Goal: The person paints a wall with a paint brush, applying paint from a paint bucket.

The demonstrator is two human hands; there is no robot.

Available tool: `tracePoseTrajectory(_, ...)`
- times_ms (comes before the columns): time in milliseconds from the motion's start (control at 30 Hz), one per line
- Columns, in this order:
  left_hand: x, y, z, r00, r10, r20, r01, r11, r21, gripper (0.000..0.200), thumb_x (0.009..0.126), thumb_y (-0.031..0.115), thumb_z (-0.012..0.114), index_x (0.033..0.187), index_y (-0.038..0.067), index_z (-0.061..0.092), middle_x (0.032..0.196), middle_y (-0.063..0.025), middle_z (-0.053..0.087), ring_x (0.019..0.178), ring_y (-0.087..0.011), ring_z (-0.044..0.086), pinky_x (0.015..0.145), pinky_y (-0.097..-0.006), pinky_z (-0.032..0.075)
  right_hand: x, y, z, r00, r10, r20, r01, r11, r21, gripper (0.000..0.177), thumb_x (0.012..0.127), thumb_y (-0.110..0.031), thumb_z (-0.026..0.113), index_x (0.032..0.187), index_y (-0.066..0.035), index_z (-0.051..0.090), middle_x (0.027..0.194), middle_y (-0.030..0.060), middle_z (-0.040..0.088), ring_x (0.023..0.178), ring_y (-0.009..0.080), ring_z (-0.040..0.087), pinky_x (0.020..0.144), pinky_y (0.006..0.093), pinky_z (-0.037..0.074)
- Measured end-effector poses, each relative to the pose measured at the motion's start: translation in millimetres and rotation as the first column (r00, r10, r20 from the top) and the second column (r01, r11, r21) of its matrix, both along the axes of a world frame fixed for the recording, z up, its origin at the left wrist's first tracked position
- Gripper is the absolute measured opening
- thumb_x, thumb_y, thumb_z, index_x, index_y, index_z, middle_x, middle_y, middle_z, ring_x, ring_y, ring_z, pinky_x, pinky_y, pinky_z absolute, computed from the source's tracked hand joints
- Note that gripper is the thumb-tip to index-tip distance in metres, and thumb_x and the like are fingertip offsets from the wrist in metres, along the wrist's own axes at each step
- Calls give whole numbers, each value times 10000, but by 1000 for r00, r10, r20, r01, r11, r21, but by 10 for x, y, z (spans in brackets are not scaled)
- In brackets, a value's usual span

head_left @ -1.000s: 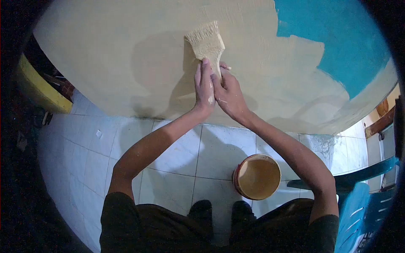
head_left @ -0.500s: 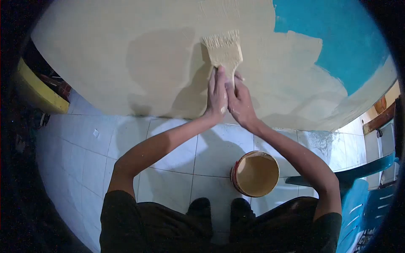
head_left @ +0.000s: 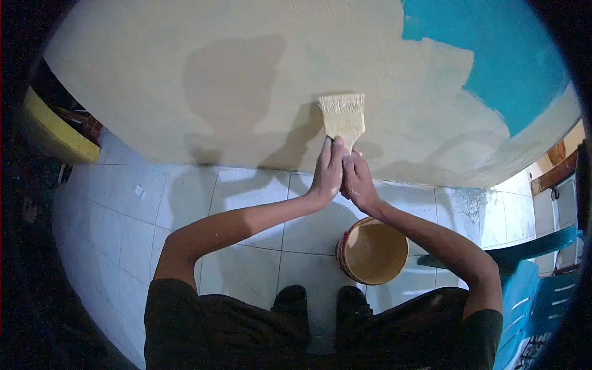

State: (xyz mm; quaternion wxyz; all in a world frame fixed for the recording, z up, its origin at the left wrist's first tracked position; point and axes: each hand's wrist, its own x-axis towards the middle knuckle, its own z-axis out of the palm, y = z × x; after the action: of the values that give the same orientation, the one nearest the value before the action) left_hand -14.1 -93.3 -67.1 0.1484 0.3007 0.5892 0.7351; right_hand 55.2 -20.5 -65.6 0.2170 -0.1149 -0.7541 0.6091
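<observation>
A wide paintbrush [head_left: 344, 120], coated in cream paint, points up along the wall, its bristles at or close to the painted surface. Around its handle my left hand [head_left: 327, 171] is closed, with the thumb up near the brush head. My right hand [head_left: 359, 182] grips the same handle from the other side, pressed against the left. The handle's lower part is hidden by my fingers. Cream paint covers most of the wall [head_left: 246, 142], and a blue-green patch [head_left: 487, 49] shows at upper right. My shadow falls across the cream area.
A paint bucket [head_left: 376, 253] with cream paint inside stands on the white tiled floor [head_left: 246, 265] below my right forearm. A teal plastic chair [head_left: 521, 296] is close at my right side. At far left is a curved yellow object [head_left: 58, 126].
Both hands have moved the paintbrush down the wall and slightly right, towards me. My grip looks the same, and the bucket stays in place.
</observation>
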Motion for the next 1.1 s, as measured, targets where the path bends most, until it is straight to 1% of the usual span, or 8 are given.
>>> tracePoseTrajectory(333, -93, 119, -152, 996, -17, 86, 22, 998, -57, 447, 1025, 417, 334, 1078, -7, 466, 906, -147, 642, 824, -260, 615, 787, -392, 478, -37, 169, -25, 959, 149, 242, -114, 982, -154, 405, 1040, -301, 336, 958, 44, 533, 662, 87, 539, 588, 181, 505, 560, 327, 441)
tracePoseTrajectory(500, -36, 42, -164, 1000, 4, -14, -6, 994, -106, 464, 1024, 425, 329, 1144, -7, 449, 923, -188, 627, 833, -305, 602, 783, -411, 464, -20, 69, -186, 999, 35, -10, -36, 997, -63, 386, 1041, -300, 344, 940, 26, 524, 673, 66, 524, 540, 133, 474, 498, 287, 407)
tracePoseTrajectory(667, -145, 183, -436, 997, 39, 71, -35, 998, -61, 481, 1017, 432, 355, 1169, -16, 442, 953, -227, 599, 861, -346, 585, 795, -416, 450, -96, 144, -266, 988, 26, 150, -25, 1000, -11, 394, 1033, -269, 333, 1036, 66, 540, 881, 190, 612, 790, 293, 568, 790, 394, 464)
tracePoseTrajectory(767, -11, 61, -252, 994, 50, 93, -39, 992, -118, 494, 1019, 447, 338, 1150, -18, 439, 951, -217, 602, 867, -326, 582, 807, -408, 446, -22, 87, -249, 984, 26, 179, -26, 1000, -2, 391, 1029, -258, 332, 1027, 69, 546, 897, 238, 601, 822, 348, 560, 825, 412, 452)
tracePoseTrajectory(800, -29, 49, -249, 994, 51, 94, -39, 992, -122, 494, 1019, 447, 338, 1150, -18, 439, 951, -217, 602, 867, -326, 582, 807, -408, 446, -61, 75, -244, 1000, 1, -24, 3, 987, 163, 396, 1028, -266, 340, 1002, 66, 554, 887, 251, 600, 802, 367, 554, 815, 420, 451)
tracePoseTrajectory(900, -96, 90, -247, 999, 3, 48, 0, 999, -48, 424, 1043, 389, 325, 1132, 1, 475, 1007, -111, 564, 904, -186, 516, 848, -331, 435, -138, 140, -184, 991, 28, -130, 2, 974, 226, 393, 1026, -270, 351, 1010, 66, 552, 871, 259, 604, 777, 376, 557, 787, 423, 457)
tracePoseTrajectory(933, -129, 124, -236, 995, -24, 94, 24, 1000, 0, 423, 1043, 392, 321, 1099, 4, 480, 992, -106, 568, 889, -180, 516, 837, -327, 436, -134, 157, -185, 995, 20, 99, -28, 996, 86, 390, 1027, -272, 357, 1000, 65, 552, 828, 260, 602, 741, 376, 556, 754, 424, 465)
tracePoseTrajectory(1100, 13, 92, -363, 981, 151, 121, -145, 988, -59, 419, 1035, 435, 336, 971, 58, 505, 737, -10, 453, 676, -131, 438, 670, -278, 401, 3, 146, -55, 988, 17, 152, -54, 969, 243, 358, 1008, -258, 398, 972, 64, 550, 812, 276, 608, 752, 428, 587, 736, 459, 463)
